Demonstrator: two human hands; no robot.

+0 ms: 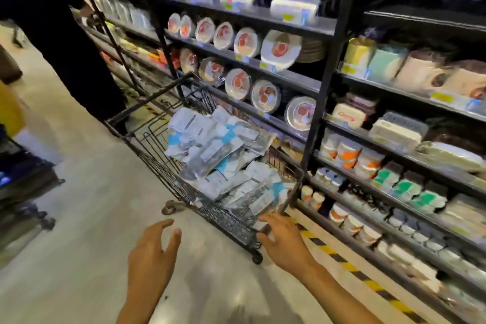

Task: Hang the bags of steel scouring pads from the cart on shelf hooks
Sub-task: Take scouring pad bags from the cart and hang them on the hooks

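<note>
A black wire cart (pixel 168 166) stands in the aisle beside the shelving, piled with several clear and blue-white bags of steel scouring pads (pixel 218 150). My right hand (pixel 282 238) reaches to the cart's near corner, fingers spread and touching the rim. My left hand (pixel 155 250) hovers over the floor left of the cart, fingers relaxed and holding nothing. No shelf hooks are visible.
Black shelves (pixel 326 60) on the right carry foil trays, plates, cups and boxes. A yellow-black floor stripe (pixel 349 268) runs along their base. A person in dark clothes (pixel 65 42) stands beyond the cart. Another trolley (pixel 23 192) sits at far left.
</note>
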